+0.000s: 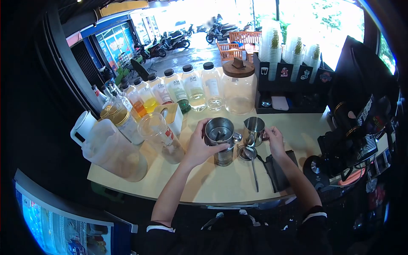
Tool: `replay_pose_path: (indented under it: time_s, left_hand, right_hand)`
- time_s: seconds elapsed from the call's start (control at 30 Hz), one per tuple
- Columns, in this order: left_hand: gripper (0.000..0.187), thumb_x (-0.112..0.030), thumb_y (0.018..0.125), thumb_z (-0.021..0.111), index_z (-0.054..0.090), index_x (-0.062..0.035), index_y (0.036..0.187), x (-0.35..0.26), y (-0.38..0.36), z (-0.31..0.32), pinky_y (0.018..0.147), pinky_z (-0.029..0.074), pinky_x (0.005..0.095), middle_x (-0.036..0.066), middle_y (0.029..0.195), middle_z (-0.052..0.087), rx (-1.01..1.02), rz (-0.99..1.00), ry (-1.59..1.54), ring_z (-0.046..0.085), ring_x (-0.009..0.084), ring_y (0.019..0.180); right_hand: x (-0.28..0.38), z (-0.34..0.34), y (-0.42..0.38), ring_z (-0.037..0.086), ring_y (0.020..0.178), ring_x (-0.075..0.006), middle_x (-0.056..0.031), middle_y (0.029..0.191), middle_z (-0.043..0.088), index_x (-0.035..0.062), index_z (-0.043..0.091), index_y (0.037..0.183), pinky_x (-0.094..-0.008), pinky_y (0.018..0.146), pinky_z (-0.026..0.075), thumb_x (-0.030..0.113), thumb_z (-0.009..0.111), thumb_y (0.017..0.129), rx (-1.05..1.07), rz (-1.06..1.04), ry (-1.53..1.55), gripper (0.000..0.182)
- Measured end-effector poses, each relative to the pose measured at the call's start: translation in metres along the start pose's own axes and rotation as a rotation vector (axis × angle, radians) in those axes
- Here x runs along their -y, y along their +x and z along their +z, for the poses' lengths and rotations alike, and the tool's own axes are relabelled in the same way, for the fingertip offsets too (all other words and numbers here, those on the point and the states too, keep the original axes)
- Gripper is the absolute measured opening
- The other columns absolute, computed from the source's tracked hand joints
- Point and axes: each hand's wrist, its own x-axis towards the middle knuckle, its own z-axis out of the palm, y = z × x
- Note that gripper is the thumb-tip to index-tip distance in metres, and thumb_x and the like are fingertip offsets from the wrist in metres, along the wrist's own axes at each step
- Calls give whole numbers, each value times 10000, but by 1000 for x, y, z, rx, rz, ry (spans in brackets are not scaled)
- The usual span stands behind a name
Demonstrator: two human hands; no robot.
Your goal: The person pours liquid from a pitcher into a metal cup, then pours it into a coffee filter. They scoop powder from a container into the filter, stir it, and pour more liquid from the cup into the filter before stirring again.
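My left hand is wrapped round the side of a metal cup with a side handle, its thumb across the front. Something dark shows inside the cup. Directly below the cup, a second metal vessel shows on the counter. My right hand has its fingers closed on the handle of a steel milk pitcher, just right of the cup. In front of the pitcher lies a long-handled spoon, its head overlapping a small round metal piece. A folded dark cloth is below my right wrist.
Capped bottles and a wooden-lidded jar line the counter's back. Left stand a clear plastic jug, a cloudy container and a white box. A black rack holds stacked cups; dark equipment is at right.
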Motion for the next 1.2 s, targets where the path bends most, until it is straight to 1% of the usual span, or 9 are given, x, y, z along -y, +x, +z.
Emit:
replay_pose_path:
  time_s: [0.1, 0.43, 0.53, 0.63, 0.8, 0.83, 0.9, 1.07, 1.2]
  left_hand:
    - [889, -230, 602, 885, 373, -25, 1300, 7, 2, -2, 979, 443, 346, 134, 1175, 569, 2, 67, 54, 558, 212, 1112]
    - [886, -241, 603, 883, 384, -32, 1304, 8, 1, -2, 962, 458, 352, 129, 1157, 596, 33, 122, 50, 592, 217, 1082]
    - [930, -258, 600, 881, 356, -19, 1329, 9, 0, -3, 983, 440, 363, 151, 1182, 580, 48, 167, 80, 572, 246, 1118]
    - [963, -238, 629, 869, 305, -39, 1385, 12, -8, -8, 1088, 322, 397, 141, 1324, 462, 52, 215, 106, 430, 257, 1265]
    - [884, -234, 711, 799, 286, -24, 1400, 22, -39, -27, 1073, 297, 404, 159, 1377, 408, -195, 361, 146, 375, 273, 1309]
    - [769, -195, 748, 764, 332, -4, 1355, 21, -44, -36, 1020, 358, 408, 177, 1320, 446, -278, 467, 183, 434, 286, 1244]
    - [732, -174, 760, 743, 336, 7, 1341, 23, -49, -57, 1010, 359, 403, 172, 1305, 443, -378, 563, 144, 451, 278, 1205]
    - [677, -147, 797, 679, 308, 10, 1341, 54, -60, -111, 1011, 324, 400, 138, 1289, 441, -760, 756, 158, 445, 243, 1176]
    - [885, -241, 692, 799, 269, 7, 1355, 95, -66, -132, 1015, 329, 422, 157, 1287, 392, -766, 496, 165, 411, 277, 1202]
  right_hand:
    - [10, 2, -8, 503, 687, -61, 21, 709, 536, 87, 512, 790, -225, 665, 401, 151, 563, 932, 15, -1, -72, 164]
    - [6, -3, -6, 497, 704, -55, 13, 739, 558, 66, 554, 867, -219, 668, 387, 196, 559, 941, -8, 15, -320, 149]
    - [-3, -7, -2, 497, 722, -49, 16, 764, 564, 61, 565, 926, -219, 663, 384, 211, 555, 946, -27, -3, -302, 151]
    - [1, -6, -8, 513, 773, -68, -7, 860, 582, 51, 553, 1003, -232, 676, 400, 226, 563, 943, -49, 2, -370, 184]
    - [23, 2, -14, 507, 838, -117, -34, 929, 512, 40, 510, 1110, -234, 678, 412, 203, 577, 928, -199, -254, -364, 254]
    - [40, 15, -16, 507, 838, -117, -34, 929, 512, 40, 510, 1110, -234, 678, 412, 203, 577, 928, -198, -260, -358, 254]
    - [86, 42, -18, 504, 827, -122, -26, 932, 484, 38, 508, 1114, -227, 671, 404, 160, 588, 913, -185, -619, -528, 248]
    - [155, 149, -36, 512, 827, -124, -41, 946, 517, 31, 534, 1036, -242, 708, 412, 73, 601, 863, 171, -806, -614, 190]
    - [158, 230, -46, 550, 837, -163, -81, 913, 568, 13, 553, 997, -278, 743, 441, 88, 595, 851, 494, -848, -743, 169]
